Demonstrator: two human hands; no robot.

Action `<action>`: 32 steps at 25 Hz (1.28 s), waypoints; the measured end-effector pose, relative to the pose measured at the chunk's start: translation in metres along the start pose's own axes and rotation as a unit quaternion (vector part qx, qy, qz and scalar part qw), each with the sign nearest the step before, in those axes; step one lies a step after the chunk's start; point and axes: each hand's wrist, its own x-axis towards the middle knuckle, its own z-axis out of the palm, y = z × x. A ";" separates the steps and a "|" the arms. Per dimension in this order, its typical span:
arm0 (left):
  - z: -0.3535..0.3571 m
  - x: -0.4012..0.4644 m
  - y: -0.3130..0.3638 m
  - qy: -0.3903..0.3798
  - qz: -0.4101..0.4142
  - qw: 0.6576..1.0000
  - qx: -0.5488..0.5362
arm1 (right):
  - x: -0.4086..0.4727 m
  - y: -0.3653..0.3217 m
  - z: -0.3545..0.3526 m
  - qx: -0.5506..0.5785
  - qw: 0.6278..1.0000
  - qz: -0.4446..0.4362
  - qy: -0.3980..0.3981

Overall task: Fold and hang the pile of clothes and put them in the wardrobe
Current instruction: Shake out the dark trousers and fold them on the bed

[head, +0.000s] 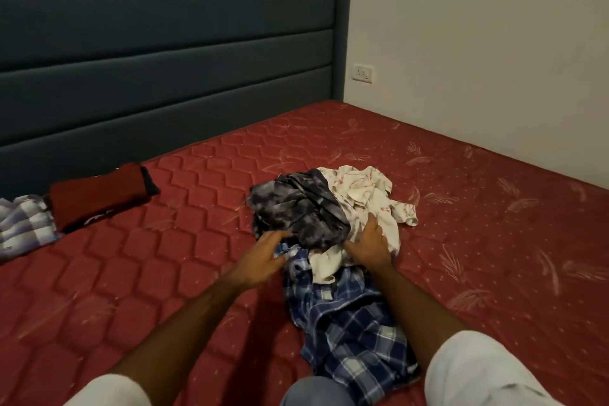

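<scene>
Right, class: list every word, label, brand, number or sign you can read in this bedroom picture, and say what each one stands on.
No text can be read anywhere in this view.
Folded dark red garment: white marks on its near edge, partly hidden and too blurred to read.
Wall socket plate: no legible marking, too small to tell.
Pile of clothes and red mattress: only patterns, no lettering.

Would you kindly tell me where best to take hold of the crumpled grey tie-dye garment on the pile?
Probably take the grey tie-dye garment by its raised near edge, coming from the person's side. It lies topmost on the pile, bunched into folds, with the left hand already beside that edge.
</scene>
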 end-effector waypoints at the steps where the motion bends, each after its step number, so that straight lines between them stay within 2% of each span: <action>1: 0.005 0.012 0.008 -0.009 0.014 1.000 -0.005 | 0.011 0.004 0.001 0.007 0.999 0.014 -0.028; 3: 0.022 0.033 0.017 -0.039 0.022 0.999 -0.016 | 0.022 0.014 0.005 -0.029 0.998 0.023 -0.056; 5: 0.046 0.048 0.015 -0.040 -0.028 0.998 -0.029 | 0.023 0.023 0.012 -0.033 0.997 0.012 -0.070; 6: 0.059 0.050 0.011 -0.022 -0.052 0.997 -0.046 | 0.020 0.022 0.011 0.019 0.996 0.017 -0.084; 7: 0.071 0.051 0.007 0.000 -0.061 0.995 -0.073 | 0.016 0.020 0.008 0.129 0.986 0.033 -0.099; 9: 0.080 0.050 0.000 0.031 -0.073 0.985 -0.151 | 0.006 0.010 -0.011 0.375 0.919 0.063 -0.109; 10: 0.078 0.053 -0.003 0.034 -0.079 0.981 -0.176 | -0.001 0.003 -0.026 0.468 0.873 0.066 -0.119; 11: 0.073 0.056 -0.002 0.030 -0.078 0.980 -0.181 | -0.010 -0.007 -0.044 0.561 0.812 0.068 -0.147; 13: 0.058 0.070 0.009 0.028 -0.066 0.987 -0.143 | -0.032 -0.021 -0.078 0.675 0.698 0.087 -0.224; 14: 0.050 0.078 0.017 0.039 -0.060 0.990 -0.122 | -0.045 -0.027 -0.094 0.691 0.672 0.088 -0.251; 15: 0.039 0.084 0.028 0.056 -0.052 0.991 -0.111 | -0.055 -0.031 -0.106 0.695 0.662 0.081 -0.267; 17: 0.019 0.090 0.040 0.106 -0.056 0.978 -0.171 | -0.074 -0.030 -0.128 0.689 0.671 0.073 -0.266; 19: 0.000 0.083 0.044 0.166 -0.080 0.945 -0.269 | -0.090 -0.035 -0.148 0.679 0.677 0.060 -0.278; 20: -0.008 0.076 0.042 0.186 -0.083 0.941 -0.269 | -0.095 -0.040 -0.152 0.681 0.673 0.045 -0.284; 21: -0.012 0.071 0.040 0.189 -0.068 0.953 -0.227 | -0.101 -0.050 -0.156 0.678 0.676 0.038 -0.287; 22: -0.016 0.063 0.040 0.174 -0.040 0.971 -0.162 | -0.100 -0.056 -0.154 0.666 0.696 0.049 -0.266; 23: -0.015 0.057 0.041 0.150 -0.002 0.984 -0.101 | -0.100 -0.060 -0.149 0.649 0.730 0.070 -0.200; 24: -0.014 0.053 0.046 0.127 0.030 0.990 -0.052 | -0.094 -0.057 -0.142 0.605 0.788 0.069 -0.091; 25: -0.012 0.050 0.050 0.113 0.059 0.992 -0.016 | -0.085 -0.050 -0.136 0.512 0.856 0.050 0.051; 26: -0.010 0.049 0.056 0.106 0.080 0.991 0.027 | -0.077 -0.042 -0.133 0.388 0.902 0.022 0.190; 27: -0.007 0.050 0.060 0.101 0.098 0.987 0.077 | -0.071 -0.037 -0.130 0.264 0.922 -0.031 0.280; 28: -0.004 0.053 0.066 0.091 0.111 0.981 0.133 | -0.067 -0.034 -0.126 0.150 0.933 -0.120 0.304; 29: 0.000 0.057 0.071 0.072 0.121 0.973 0.180 | -0.064 -0.036 -0.119 0.080 0.938 -0.215 0.259; 30: 0.005 0.063 0.076 0.045 0.120 0.969 0.211 | -0.058 -0.039 -0.110 0.053 0.947 -0.272 0.160; 32: 0.015 0.075 0.073 -0.014 0.101 0.961 0.257 | -0.038 -0.046 -0.088 0.076 0.966 -0.232 -0.090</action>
